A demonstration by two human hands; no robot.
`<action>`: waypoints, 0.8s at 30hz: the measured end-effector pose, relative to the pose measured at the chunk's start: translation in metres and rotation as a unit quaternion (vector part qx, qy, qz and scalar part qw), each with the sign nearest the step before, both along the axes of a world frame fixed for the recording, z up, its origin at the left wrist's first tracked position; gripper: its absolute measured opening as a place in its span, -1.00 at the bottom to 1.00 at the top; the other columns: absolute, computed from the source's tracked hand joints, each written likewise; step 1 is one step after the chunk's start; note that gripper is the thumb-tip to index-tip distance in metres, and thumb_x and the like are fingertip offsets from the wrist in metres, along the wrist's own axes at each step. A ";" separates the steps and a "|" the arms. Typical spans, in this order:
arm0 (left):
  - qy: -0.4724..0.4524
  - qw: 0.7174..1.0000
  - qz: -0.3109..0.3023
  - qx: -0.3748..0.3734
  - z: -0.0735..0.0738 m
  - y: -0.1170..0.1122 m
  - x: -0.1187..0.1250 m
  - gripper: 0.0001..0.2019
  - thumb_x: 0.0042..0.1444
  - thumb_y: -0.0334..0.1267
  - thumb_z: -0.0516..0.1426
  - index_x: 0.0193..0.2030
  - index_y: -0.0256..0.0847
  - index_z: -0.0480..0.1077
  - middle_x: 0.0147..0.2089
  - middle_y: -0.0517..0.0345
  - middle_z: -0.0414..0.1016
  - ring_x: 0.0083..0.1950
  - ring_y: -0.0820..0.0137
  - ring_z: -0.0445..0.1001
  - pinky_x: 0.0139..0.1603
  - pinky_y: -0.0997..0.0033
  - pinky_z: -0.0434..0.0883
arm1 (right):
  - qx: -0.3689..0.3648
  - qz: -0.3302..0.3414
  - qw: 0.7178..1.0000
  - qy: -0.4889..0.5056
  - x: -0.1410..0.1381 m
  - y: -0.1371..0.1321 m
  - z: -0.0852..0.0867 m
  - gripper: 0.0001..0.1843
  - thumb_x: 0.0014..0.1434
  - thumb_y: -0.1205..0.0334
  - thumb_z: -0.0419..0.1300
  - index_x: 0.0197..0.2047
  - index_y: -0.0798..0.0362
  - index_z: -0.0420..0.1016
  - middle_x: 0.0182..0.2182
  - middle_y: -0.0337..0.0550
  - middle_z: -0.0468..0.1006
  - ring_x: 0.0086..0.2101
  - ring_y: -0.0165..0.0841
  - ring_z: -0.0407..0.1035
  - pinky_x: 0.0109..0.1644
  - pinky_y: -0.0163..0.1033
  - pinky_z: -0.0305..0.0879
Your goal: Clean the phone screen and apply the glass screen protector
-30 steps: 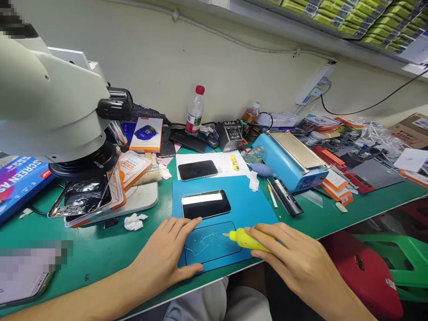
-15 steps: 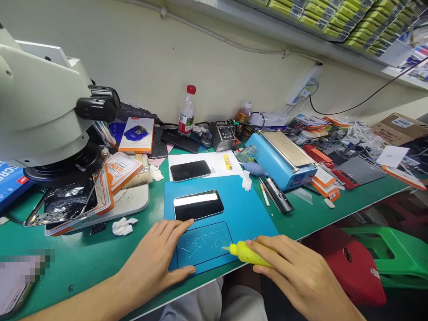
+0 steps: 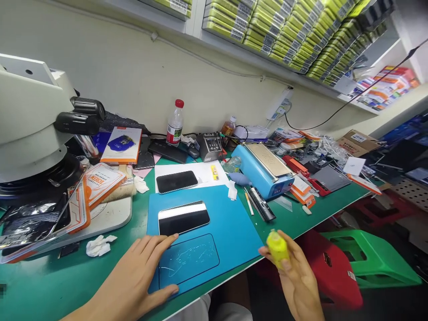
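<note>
1. Since the earlier frame, the yellow bottle (image 3: 277, 249) had moved to the right, away from the clear sheet (image 3: 189, 258); its tip, which had pointed left over the sheet, was now turned upward. My view had also swung to the right.
2. I saw the bottle in the air, just beside the near right edge of the blue mat (image 3: 237, 236), pinched between the thumb and fingers of the right hand (image 3: 299, 281).
3. By my judgement, the bottle was light and soft-walled. It was best held around the body, gently, because a strong squeeze could push out its contents.
4. The sheet lay flat on the mat, dark-bordered, its surface streaked and glossy. I judged it thin, stiff, fragile and perhaps slippery, so opposite edges were the safer hold.
5. At its left end rested the left hand (image 3: 147, 267), with thumb and fingers spread apart, pinching nothing. I could not tell whether they touched the sheet.
6. Just beyond lay the nearer phone (image 3: 183, 217), which I judged heavier and smooth, better taken by its sides.
7. Farther away, the second phone (image 3: 177, 182) rested on white paper (image 3: 205, 183), with the blue machine (image 3: 240, 165) to the right.
</note>
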State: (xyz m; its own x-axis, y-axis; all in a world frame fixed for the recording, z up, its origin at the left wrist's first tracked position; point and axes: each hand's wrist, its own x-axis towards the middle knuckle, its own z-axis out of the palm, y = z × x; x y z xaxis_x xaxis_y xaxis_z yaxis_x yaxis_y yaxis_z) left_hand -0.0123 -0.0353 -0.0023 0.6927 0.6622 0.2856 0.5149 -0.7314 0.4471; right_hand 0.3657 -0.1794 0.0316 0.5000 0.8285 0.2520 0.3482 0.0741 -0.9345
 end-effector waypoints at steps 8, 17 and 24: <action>-0.015 1.000 0.000 0.012 -0.003 0.002 0.003 -0.10 0.13 -0.05 0.43 0.52 0.10 0.10 0.27 0.09 0.55 0.12 0.08 0.60 0.10 0.08 0.60 | 0.050 -0.233 0.971 0.021 0.070 0.038 -0.001 -0.30 0.21 -0.16 0.39 0.29 0.02 0.44 0.16 0.02 0.60 0.26 0.05 0.44 0.44 0.29 0.23; -0.018 0.998 0.035 0.042 0.003 -0.004 0.007 -0.05 0.00 -0.22 0.46 0.49 0.07 0.14 0.22 0.11 0.57 0.11 0.15 0.61 0.10 0.19 0.61 | -0.046 -0.323 0.943 -0.066 0.114 0.057 -0.032 -0.43 0.29 -0.07 0.37 0.23 0.06 0.46 0.07 -0.01 0.60 0.11 -0.09 0.51 0.27 0.27 0.38; -0.013 0.994 0.012 0.110 0.014 0.001 0.006 -0.03 -0.08 -0.20 0.49 0.46 -0.06 0.19 0.13 0.10 0.63 -0.02 0.19 0.66 -0.04 0.31 0.64 | 0.043 -0.344 0.912 -0.219 0.077 0.058 -0.017 -0.15 0.24 -0.23 0.31 0.38 0.18 0.30 0.27 0.32 0.37 0.27 0.14 0.32 0.36 0.37 0.20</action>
State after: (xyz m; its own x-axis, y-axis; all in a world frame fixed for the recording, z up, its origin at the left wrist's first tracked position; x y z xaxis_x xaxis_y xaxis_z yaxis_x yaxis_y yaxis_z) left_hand -0.0061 -0.0347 0.0115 0.6683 0.5974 0.4432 0.5228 -0.8011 0.2914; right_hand 0.4425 -0.1218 0.0148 0.7302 0.3237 0.6017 0.6782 -0.2361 -0.6960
